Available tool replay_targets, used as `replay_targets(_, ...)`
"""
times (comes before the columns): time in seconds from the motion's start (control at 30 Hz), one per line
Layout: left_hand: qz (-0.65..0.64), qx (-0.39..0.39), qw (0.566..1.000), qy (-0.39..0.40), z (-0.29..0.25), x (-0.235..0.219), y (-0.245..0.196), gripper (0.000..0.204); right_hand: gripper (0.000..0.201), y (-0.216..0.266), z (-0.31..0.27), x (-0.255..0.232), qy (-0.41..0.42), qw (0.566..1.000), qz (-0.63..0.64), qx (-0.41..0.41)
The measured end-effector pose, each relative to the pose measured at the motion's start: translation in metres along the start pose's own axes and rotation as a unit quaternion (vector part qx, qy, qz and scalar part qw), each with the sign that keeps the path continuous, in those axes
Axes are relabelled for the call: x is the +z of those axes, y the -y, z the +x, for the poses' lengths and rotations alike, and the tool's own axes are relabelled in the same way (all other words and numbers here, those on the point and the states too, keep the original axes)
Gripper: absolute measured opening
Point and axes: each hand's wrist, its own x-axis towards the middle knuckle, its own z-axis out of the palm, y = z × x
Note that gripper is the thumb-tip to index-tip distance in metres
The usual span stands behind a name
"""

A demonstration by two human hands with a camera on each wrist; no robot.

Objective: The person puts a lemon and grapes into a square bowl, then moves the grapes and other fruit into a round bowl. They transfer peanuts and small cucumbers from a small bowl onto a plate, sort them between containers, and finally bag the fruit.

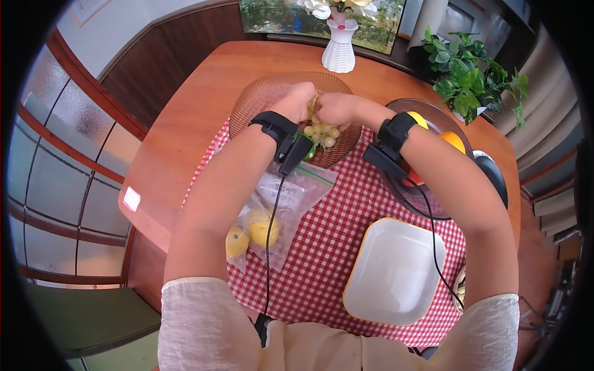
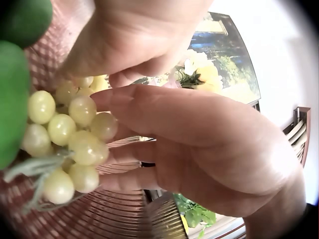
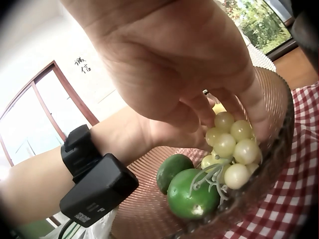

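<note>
Both hands meet over the amber ribbed bowl [image 1: 253, 102] at the far side of the table. Between them is a bunch of pale green grapes [image 1: 323, 131], with grey-green stems [image 3: 212, 174] hanging from it. In the left wrist view, the thumb and fingers of my left hand [image 1: 298, 102] hold the bunch from one side. My right hand [image 1: 334, 110] reaches in from the other side, its fingers curled around the upper grapes in the right wrist view. Beside the grapes, two green fruits [image 3: 192, 194] lie in the bowl.
A second glass bowl [image 1: 427, 207] with yellow, orange and red fruit stands at right. Nearer is a white rectangular dish [image 1: 396, 272] with a yellow rim. Plastic bags [image 1: 291, 198] holding yellow fruit [image 1: 263, 227] lie on the checked cloth [image 1: 322, 272]. A white vase [image 1: 339, 49] stands behind.
</note>
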Motion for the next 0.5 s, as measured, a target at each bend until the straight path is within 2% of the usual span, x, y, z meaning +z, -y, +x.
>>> replay_targets(0.03, 0.001, 0.000, 1.000, 0.001, 0.005, -0.001, 0.002, 0.029, 0.035, -0.001, -0.001, -0.001, -0.001, 1.000, 0.000, 0.000)
replay_targets(0.1, 0.122, -0.020, 0.992, -0.022, 0.013, -0.004, 0.006, 0.031, 0.036, -0.003, -0.003, -0.004, -0.014, 0.999, 0.040, 0.011)
replay_targets(0.13, 0.122, -0.020, 0.992, -0.023, 0.008, -0.002, 0.008, 0.031, 0.036, -0.009, 0.002, -0.003, -0.013, 0.999, 0.040, 0.011)
replay_targets(0.2, 0.090, 0.008, 0.993, 0.078, -0.013, 0.007, 0.017, 0.030, 0.037, -0.024, 0.018, 0.003, -0.031, 0.999, 0.034, 0.013)
replay_targets(0.23, 0.090, 0.009, 0.993, 0.078, -0.025, 0.012, 0.019, 0.030, 0.037, -0.026, 0.018, 0.003, -0.031, 0.999, 0.034, 0.013)
replay_targets(0.3, 0.136, 0.019, 0.990, 0.038, -0.043, 0.019, 0.019, 0.030, 0.038, -0.028, 0.017, 0.004, -0.024, 1.000, 0.001, 0.003)
replay_targets(0.43, 0.129, 0.042, 0.991, 0.010, -0.035, 0.005, 0.021, 0.029, 0.037, -0.021, 0.003, -0.002, -0.026, 0.999, -0.001, 0.026)
replay_targets(0.5, 0.126, 0.061, 0.990, -0.008, -0.030, 0.001, 0.018, 0.028, 0.033, -0.026, 0.003, -0.008, -0.051, 0.999, -0.015, -0.006)
